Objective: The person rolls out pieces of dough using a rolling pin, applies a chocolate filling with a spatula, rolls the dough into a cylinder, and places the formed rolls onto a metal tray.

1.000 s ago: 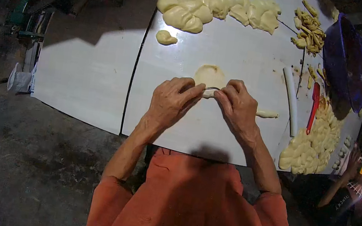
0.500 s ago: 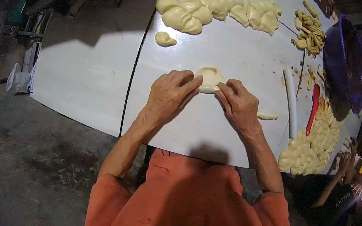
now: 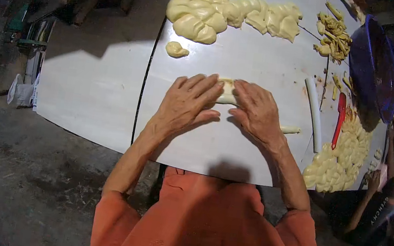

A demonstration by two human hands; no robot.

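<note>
Left hand (image 3: 187, 99), mine: palm down, fingers straight and slanted away from me toward the right, thumb out toward the middle; unclenched, laid over the left end of a pale dough piece (image 3: 226, 98). Right hand (image 3: 258, 111), mine: the near mirror of it, fingers slanted away and toward the left, thumb pointing inward; likewise flat and unclenched, over the right end; the thumb tips stand apart, on my side of the dough. Dough piece: on the white table (image 3: 260, 56) in front of me, its middle bare between my hands, its near edge a rounded roll; its ends are hidden under my fingers. Forearms: both angled inward from bent elbows, wrists low above the tabletop. Near my right hand: one thin dough stick (image 3: 290, 130); farther right, a white rod (image 3: 313, 113) and a red-handled tool (image 3: 339, 121); beyond my left hand, one small dough lump (image 3: 176, 49).
</note>
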